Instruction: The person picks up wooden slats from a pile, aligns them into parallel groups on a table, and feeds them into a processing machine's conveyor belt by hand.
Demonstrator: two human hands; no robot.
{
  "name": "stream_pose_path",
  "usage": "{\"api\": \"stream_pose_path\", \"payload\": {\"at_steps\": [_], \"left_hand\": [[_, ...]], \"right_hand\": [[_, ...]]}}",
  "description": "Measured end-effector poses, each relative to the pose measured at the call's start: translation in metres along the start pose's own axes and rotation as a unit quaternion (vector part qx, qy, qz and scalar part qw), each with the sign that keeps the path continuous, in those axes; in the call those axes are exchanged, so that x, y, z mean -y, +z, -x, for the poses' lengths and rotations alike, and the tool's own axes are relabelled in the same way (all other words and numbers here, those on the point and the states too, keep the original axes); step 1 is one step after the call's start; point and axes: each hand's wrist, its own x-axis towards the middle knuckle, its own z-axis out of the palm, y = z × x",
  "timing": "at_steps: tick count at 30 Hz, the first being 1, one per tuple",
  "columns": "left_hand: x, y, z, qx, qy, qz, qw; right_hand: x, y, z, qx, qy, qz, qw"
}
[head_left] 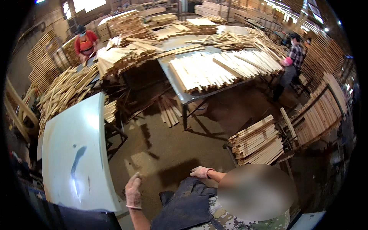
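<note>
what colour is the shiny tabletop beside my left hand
The tabletop is pale bluish-white, shown in the head view.

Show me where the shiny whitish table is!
In the head view, the shiny whitish table is at lower left, beside the person's gloved left hand.

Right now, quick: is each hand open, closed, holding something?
Left hand: nothing visibly held; open or closed unclear.
Right hand: nothing visibly held; open or closed unclear.
</note>
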Motion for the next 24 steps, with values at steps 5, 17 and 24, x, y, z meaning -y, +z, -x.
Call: {"api": "stream_pose_path", "payload": {"at_steps": [5,17,24], "left_hand": [[-0.007,0.089,-0.063,0.111,-0.083,0.027,0.99],[0.019,0.117,-0.259,0.113,-0.212,0.001,0.971],[0.02,0.148,-0.41,0.079,-0.247,0.044,0.965]], "right_hand": [[-0.102,-0.01,0.027,-0.034,0.039,0.066,0.996],[-0.108,-0.031,-0.005,0.056,0.274,-0.102,0.955],[-0.108,-0.148,-0.083,-0.053,0.142,0.161,0.975]]}}
